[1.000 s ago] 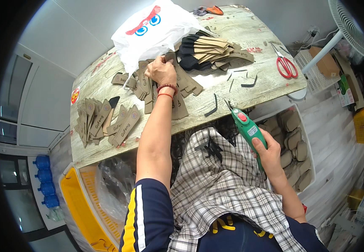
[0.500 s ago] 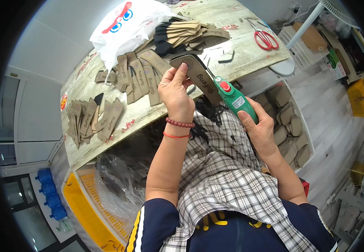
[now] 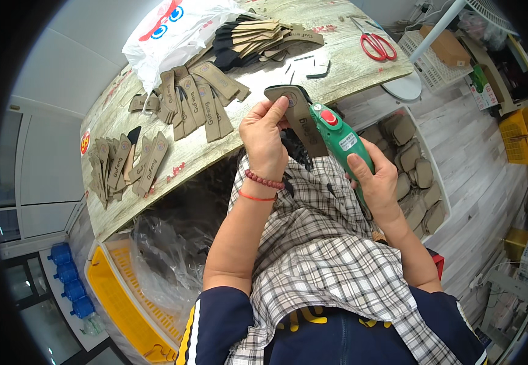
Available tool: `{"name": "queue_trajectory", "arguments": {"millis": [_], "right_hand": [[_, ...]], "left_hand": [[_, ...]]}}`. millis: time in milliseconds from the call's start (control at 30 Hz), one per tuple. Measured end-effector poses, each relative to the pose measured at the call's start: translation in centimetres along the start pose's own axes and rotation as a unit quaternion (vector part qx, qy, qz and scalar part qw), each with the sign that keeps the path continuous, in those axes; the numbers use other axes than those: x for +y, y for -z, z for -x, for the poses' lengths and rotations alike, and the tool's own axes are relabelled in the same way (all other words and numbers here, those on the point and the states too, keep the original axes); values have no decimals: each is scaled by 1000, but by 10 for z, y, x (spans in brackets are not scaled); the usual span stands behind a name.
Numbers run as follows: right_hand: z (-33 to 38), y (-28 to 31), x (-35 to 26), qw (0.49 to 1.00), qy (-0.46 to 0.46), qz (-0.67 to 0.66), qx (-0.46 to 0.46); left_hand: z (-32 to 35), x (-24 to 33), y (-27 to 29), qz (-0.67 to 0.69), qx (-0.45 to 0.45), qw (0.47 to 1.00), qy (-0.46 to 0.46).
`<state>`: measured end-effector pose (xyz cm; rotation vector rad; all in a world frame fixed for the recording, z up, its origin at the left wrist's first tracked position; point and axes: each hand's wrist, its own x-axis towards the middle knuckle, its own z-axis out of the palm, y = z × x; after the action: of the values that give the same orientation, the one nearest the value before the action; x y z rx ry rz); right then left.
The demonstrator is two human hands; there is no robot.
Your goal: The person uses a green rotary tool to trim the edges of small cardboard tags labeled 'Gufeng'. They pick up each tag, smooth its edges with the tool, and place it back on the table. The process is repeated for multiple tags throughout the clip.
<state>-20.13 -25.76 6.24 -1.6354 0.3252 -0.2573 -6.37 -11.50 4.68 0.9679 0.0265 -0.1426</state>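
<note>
My left hand point(image 3: 264, 140) pinches the rounded upper end of a brown-grey fabric strip point(image 3: 305, 125) with dark lettering and a dark edge. The strip hangs down past the near edge of the table. Wrapped round a green handheld electric cutter point(image 3: 343, 139) with a red button, my right hand point(image 3: 374, 180) holds it slanting upward. The cutter's head meets the strip's right edge; its blade is too small to make out. Dark trimmings lie on the checked apron point(image 3: 318, 213) in my lap.
On the table point(image 3: 200, 155) lie a fan of similar strips point(image 3: 200, 100), a smaller pile point(image 3: 121, 161), a black-and-tan stack point(image 3: 255, 39), a white plastic bag point(image 3: 178, 36) and red-handled scissors point(image 3: 377, 47). A white bin point(image 3: 443, 194) of brown pads stands right; a yellow crate point(image 3: 108, 292), left.
The strip's upper end has moved right and slightly down with my left hand, and the cutter sits nearer that end. The whole view has shifted a little. Both grips stay the same.
</note>
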Motion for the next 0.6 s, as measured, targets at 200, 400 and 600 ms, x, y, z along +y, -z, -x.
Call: {"name": "queue_trajectory", "arguments": {"millis": [200, 400, 600], "right_hand": [[0, 1, -4, 999, -18, -29, -8], [2, 2, 0, 1000, -21, -5, -23], [2, 0, 2, 999, -25, -11, -35]], "left_hand": [[-1, 6, 10, -81, -47, 996, 13], [-3, 19, 10, -129, -43, 990, -36], [-12, 19, 20, -242, -56, 963, -104]]}}
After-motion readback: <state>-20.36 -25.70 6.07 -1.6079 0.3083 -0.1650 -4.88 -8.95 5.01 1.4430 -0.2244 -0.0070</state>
